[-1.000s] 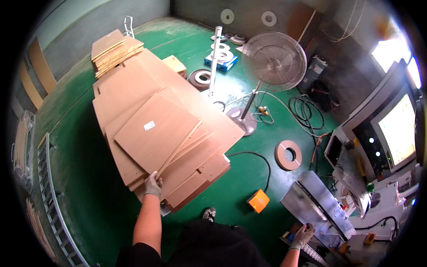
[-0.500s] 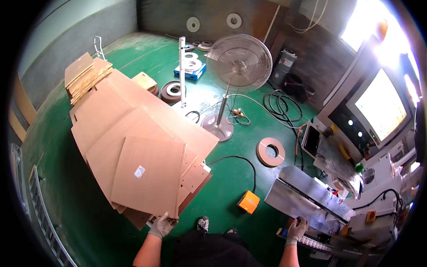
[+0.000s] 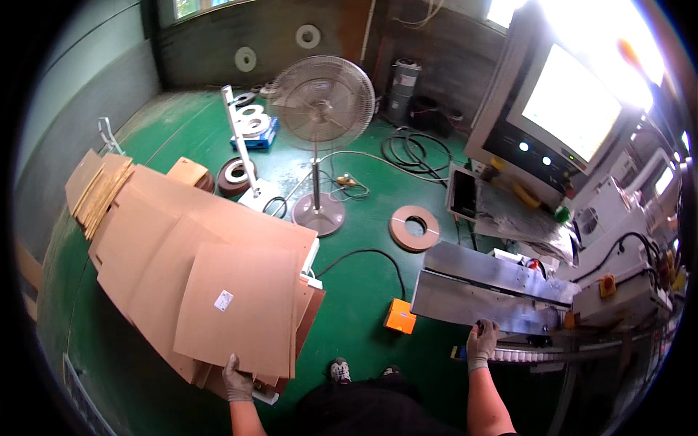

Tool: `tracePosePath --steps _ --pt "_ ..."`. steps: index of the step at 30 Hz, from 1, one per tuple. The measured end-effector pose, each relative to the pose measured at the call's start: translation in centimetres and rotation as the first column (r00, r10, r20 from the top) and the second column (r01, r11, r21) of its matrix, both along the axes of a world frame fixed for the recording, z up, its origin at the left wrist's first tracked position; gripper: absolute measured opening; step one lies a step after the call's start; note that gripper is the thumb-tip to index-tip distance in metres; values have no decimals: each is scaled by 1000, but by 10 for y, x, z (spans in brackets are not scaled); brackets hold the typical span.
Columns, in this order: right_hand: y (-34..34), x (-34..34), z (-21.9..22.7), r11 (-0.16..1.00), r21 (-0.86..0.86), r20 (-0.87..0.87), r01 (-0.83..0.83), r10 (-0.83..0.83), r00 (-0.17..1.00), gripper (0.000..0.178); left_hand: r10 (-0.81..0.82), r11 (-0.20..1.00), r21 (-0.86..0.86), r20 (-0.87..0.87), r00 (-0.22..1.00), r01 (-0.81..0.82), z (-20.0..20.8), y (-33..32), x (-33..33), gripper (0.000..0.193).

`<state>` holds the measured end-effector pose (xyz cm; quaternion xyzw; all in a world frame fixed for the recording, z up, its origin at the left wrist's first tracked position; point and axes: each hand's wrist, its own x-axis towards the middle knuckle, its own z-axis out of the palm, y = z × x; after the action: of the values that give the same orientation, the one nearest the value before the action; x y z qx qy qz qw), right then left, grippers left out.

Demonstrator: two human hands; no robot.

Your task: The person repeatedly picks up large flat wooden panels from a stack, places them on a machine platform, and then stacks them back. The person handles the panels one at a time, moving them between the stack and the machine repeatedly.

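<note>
My left hand (image 3: 238, 380), in a grey work glove, grips the near edge of a flat brown board (image 3: 251, 309) with its thumb on top; the fingers beneath are hidden. This board bears a small white label (image 3: 223, 300) and lies on a fanned stack of larger brown boards (image 3: 156, 247). My right hand (image 3: 482, 344), gloved too, is at the front edge of a machine's metal table (image 3: 494, 309). Its fingers are curled around something dark and small that I cannot make out.
An orange box (image 3: 400, 317) with a black cable sits on the green floor, near my shoes. Beyond it lie a brown coil of edge banding (image 3: 414, 229) and a standing fan (image 3: 320, 109). A lit control screen (image 3: 571, 109) rises at the right, above the machine.
The view has turned rightward. My left hand has slid left along the board's near edge, away from its right corner. My right hand stays by the metal table's edge.
</note>
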<state>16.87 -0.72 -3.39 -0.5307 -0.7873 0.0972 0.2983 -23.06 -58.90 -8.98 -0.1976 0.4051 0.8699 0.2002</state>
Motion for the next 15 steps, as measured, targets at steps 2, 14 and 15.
tracePosePath --steps 2,14,15 --pt "1 -1 5 1000 18 17 -25 24 1000 21 -107 993 31 -132 985 112 20 3 6 63" --pt "-83 -46 92 590 -684 -505 -428 41 862 61 -927 376 -238 -116 358 896 81 211 -77 44" --pt "-82 -35 93 541 -746 -530 -388 -129 838 60 -951 309 -241 -102 292 920 94 243 -73 46"
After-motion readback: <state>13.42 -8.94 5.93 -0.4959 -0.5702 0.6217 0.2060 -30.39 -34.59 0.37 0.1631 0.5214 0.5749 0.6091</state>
